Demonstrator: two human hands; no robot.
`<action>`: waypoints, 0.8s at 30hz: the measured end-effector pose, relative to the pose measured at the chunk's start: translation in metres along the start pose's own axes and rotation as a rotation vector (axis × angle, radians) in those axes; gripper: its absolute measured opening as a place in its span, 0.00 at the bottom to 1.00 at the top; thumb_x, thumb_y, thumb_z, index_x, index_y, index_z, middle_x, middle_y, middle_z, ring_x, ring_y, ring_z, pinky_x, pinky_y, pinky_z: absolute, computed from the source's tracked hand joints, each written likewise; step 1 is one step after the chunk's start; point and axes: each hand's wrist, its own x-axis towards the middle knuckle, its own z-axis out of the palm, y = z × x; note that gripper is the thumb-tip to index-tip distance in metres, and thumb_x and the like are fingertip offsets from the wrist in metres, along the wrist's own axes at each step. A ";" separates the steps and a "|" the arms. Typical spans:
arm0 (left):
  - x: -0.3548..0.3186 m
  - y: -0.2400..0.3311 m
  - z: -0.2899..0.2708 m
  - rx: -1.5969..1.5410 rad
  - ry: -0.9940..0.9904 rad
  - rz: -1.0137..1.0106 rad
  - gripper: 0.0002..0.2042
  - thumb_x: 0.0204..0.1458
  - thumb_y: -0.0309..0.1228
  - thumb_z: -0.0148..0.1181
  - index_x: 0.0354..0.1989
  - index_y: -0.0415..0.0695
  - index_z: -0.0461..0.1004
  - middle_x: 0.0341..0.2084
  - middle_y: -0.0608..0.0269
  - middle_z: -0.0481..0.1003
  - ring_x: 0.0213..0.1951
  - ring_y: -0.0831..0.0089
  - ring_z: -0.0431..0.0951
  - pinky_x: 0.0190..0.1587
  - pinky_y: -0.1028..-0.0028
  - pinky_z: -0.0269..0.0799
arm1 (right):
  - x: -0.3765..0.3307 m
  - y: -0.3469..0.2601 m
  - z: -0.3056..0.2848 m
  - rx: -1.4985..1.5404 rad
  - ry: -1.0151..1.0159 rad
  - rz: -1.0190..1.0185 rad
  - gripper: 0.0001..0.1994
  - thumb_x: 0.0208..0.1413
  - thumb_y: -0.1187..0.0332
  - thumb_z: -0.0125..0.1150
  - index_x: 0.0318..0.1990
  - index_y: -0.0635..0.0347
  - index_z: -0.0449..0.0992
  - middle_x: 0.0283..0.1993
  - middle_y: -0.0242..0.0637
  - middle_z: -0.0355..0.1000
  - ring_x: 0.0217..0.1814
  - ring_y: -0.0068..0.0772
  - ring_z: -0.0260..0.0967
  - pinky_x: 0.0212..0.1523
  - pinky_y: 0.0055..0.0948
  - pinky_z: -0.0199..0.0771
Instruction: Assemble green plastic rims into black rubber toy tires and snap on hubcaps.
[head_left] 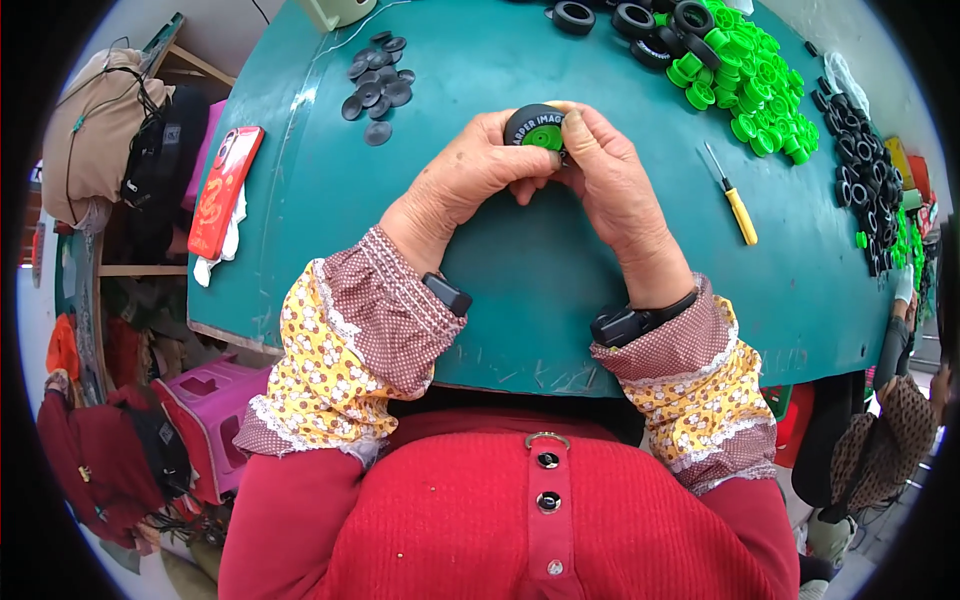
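Teal table (330, 200): left hand (470, 170) and right hand (610, 180) both grasp black tyre (522, 122); green hub (544, 137) best pressed squarely, thumbs even.

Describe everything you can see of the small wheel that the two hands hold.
The small wheel has a black, rubber-looking tyre around a bright green plastic-looking hub, with pale lettering on the tyre. Its face is turned toward the camera. The left hand and right hand pinch it from both sides above the teal table; its lower part is hidden.

Between the fingers (590, 135) sits a black wheel with a green hub (537, 128). Bright green hubs (760, 85) lie beyond the fingertips on the teal table (300, 220). A yellow-handled screwdriver (735, 200) lies beside them.
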 end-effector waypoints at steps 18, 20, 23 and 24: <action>0.001 -0.003 0.005 -0.166 0.066 0.025 0.10 0.47 0.32 0.55 0.35 0.38 0.71 0.25 0.63 0.72 0.23 0.77 0.73 0.29 0.81 0.71 | 0.003 0.002 0.002 -0.052 -0.006 -0.071 0.14 0.57 0.60 0.46 0.41 0.62 0.68 0.30 0.27 0.66 0.27 0.14 0.57 0.28 0.15 0.61; 0.001 -0.006 0.003 -0.137 0.033 -0.023 0.11 0.46 0.32 0.57 0.36 0.38 0.71 0.24 0.63 0.73 0.23 0.77 0.73 0.29 0.81 0.70 | 0.004 0.002 0.000 -0.050 -0.031 -0.035 0.14 0.57 0.60 0.47 0.40 0.63 0.69 0.28 0.27 0.65 0.25 0.14 0.56 0.25 0.14 0.60; 0.000 -0.002 0.008 -0.117 0.037 -0.060 0.10 0.46 0.31 0.57 0.34 0.38 0.72 0.23 0.63 0.73 0.23 0.77 0.73 0.29 0.81 0.70 | 0.004 0.008 -0.006 0.035 0.000 0.000 0.13 0.57 0.61 0.47 0.39 0.63 0.69 0.27 0.28 0.66 0.23 0.14 0.57 0.23 0.14 0.60; 0.000 0.000 0.009 -0.117 0.035 -0.059 0.10 0.46 0.31 0.57 0.34 0.38 0.72 0.23 0.63 0.73 0.23 0.77 0.73 0.29 0.81 0.70 | 0.003 0.007 -0.004 0.035 0.001 -0.001 0.13 0.57 0.61 0.47 0.39 0.63 0.69 0.27 0.28 0.66 0.23 0.14 0.57 0.23 0.14 0.60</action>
